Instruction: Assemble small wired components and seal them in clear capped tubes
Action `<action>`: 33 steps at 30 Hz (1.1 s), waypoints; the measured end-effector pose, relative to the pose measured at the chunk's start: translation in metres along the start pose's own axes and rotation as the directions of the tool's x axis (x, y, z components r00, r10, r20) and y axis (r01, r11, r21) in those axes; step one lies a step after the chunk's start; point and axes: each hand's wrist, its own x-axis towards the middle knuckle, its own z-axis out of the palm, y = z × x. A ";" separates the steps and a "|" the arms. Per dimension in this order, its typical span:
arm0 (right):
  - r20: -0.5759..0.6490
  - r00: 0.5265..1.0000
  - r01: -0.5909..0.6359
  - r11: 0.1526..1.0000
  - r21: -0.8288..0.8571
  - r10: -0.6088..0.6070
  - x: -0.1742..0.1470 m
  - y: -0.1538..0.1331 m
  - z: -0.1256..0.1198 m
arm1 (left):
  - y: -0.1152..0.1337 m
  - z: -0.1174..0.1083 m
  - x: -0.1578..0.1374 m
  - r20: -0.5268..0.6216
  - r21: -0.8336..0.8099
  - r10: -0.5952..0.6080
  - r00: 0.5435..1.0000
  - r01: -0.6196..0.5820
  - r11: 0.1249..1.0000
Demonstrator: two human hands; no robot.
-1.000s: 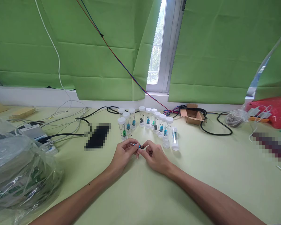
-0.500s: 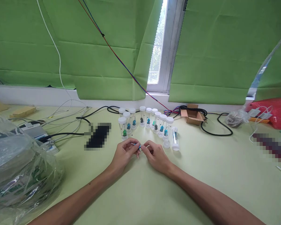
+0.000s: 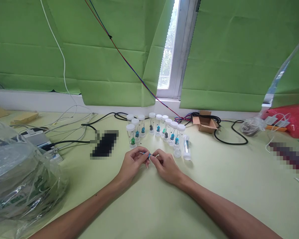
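Between my fingertips is a small blue piece [image 3: 149,155] with a thin metal wire, mostly hidden by the fingers. My left hand [image 3: 134,162] is closed in a pinch around it. From the other side, the thumb and forefinger of my right hand [image 3: 166,166] close on its right end. Just beyond the hands stand several clear tubes with white caps [image 3: 151,123], holding blue, green or dark pieces with thin wires. One tube [image 3: 186,147] stands apart, white end toward me, beside a small clear cap [image 3: 177,153].
An open cardboard box [image 3: 206,125] and a coiled black cable [image 3: 233,142] lie at the back right. A large item in clear plastic wrap [image 3: 25,189] fills the left side. A blurred dark object [image 3: 104,144] lies left of the tubes, a red bag [image 3: 292,121] far right.
Both hands stay in the same place, with the blue piece turned or shifted very slightly between the fingertips. The tubes have not moved.
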 end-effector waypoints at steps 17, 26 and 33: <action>0.016 1.000 -0.014 0.999 0.039 0.014 -0.002 -0.002 -0.001 | 0.004 0.001 0.001 -0.015 0.034 0.005 1.000 -0.004 0.999; 0.009 1.000 -0.016 1.000 -0.005 0.016 -0.001 0.000 0.000 | 0.002 0.002 0.000 -0.010 0.009 -0.015 1.000 0.015 1.000; 0.001 0.999 -0.035 0.999 0.017 0.035 -0.001 -0.003 -0.001 | 0.005 0.001 0.000 -0.031 0.020 -0.013 0.999 0.014 1.000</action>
